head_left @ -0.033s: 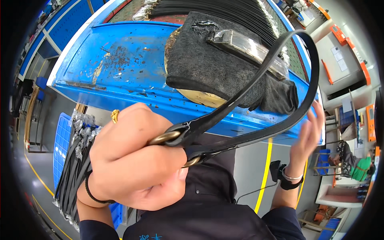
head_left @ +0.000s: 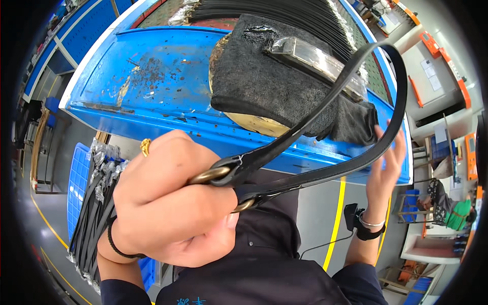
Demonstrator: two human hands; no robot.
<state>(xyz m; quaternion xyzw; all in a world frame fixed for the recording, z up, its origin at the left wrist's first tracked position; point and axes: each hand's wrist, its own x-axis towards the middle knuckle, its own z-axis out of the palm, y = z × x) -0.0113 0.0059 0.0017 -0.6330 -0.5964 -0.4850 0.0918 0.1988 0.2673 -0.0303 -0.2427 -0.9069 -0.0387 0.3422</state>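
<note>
The black strap (head_left: 400, 86) is in the air, before and partly above the blue desk (head_left: 178, 46), bent into one long loop; the left hand (head_left: 178, 203) is curled tightly and pinches its two ends, at the brass ring (head_left: 203, 176) and the second ring (head_left: 244, 205); the right hand (head_left: 386, 165) is spread, its fingers slightly bent, just beside the far curve; whether it touches there, I cannot tell. I judge the strap to be light and springy, since it stands in an arch; its glossy face may be a little slippery, but it does not look fragile; the ringed ends seem the surest place for holding.

The desk is stained with dark marks; it bears a dark cloth (head_left: 274, 76) over a yellowish block (head_left: 259, 124), and a shiny bar (head_left: 315, 58) on this cloth; behind lie many black strips (head_left: 264, 11); the grey floor (head_left: 315, 213) carries yellow lines (head_left: 335, 223); at the right is a person in green (head_left: 460, 216).
</note>
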